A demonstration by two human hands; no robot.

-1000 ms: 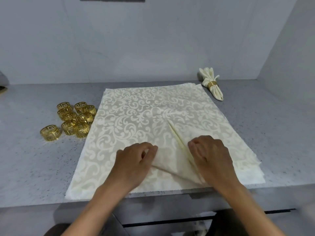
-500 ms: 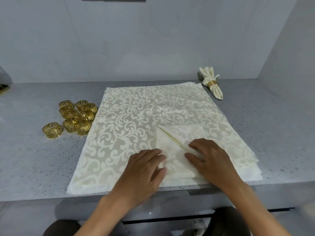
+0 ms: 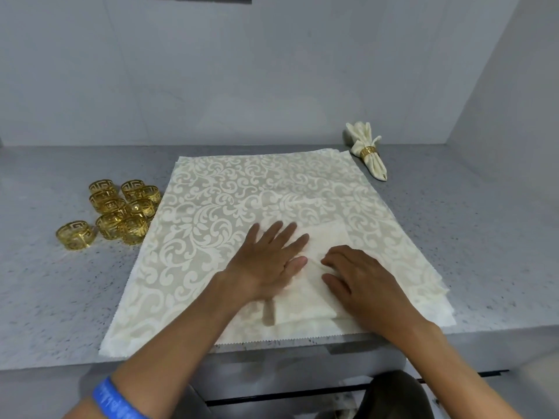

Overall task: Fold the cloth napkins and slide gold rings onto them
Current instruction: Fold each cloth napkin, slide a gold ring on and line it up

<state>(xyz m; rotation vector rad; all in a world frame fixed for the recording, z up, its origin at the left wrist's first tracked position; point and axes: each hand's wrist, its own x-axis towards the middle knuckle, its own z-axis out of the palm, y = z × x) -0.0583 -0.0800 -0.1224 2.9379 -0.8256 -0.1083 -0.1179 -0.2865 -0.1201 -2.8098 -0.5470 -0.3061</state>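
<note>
A small cream napkin (image 3: pixel 328 240), folded into a narrow strip, lies on a stack of spread cream damask napkins (image 3: pixel 217 207) on the grey counter. My left hand (image 3: pixel 269 261) presses flat on the strip's left side with straight fingers. My right hand (image 3: pixel 360 279) rests on its right side, fingers bent onto the cloth. Several gold rings (image 3: pixel 121 207) sit in a cluster left of the stack. A finished rolled napkin with a gold ring (image 3: pixel 369 152) lies at the back right.
The grey speckled counter (image 3: pixel 484 237) runs to a front edge just below the stack. Grey walls close the back and the right side. A blue wristband (image 3: pixel 118 403) is on my left forearm.
The folded flap has been laid over and flattened into a narrower strip. My left hand slid up and forward across it, fingers spreading flat. My right hand stayed on the right side.
</note>
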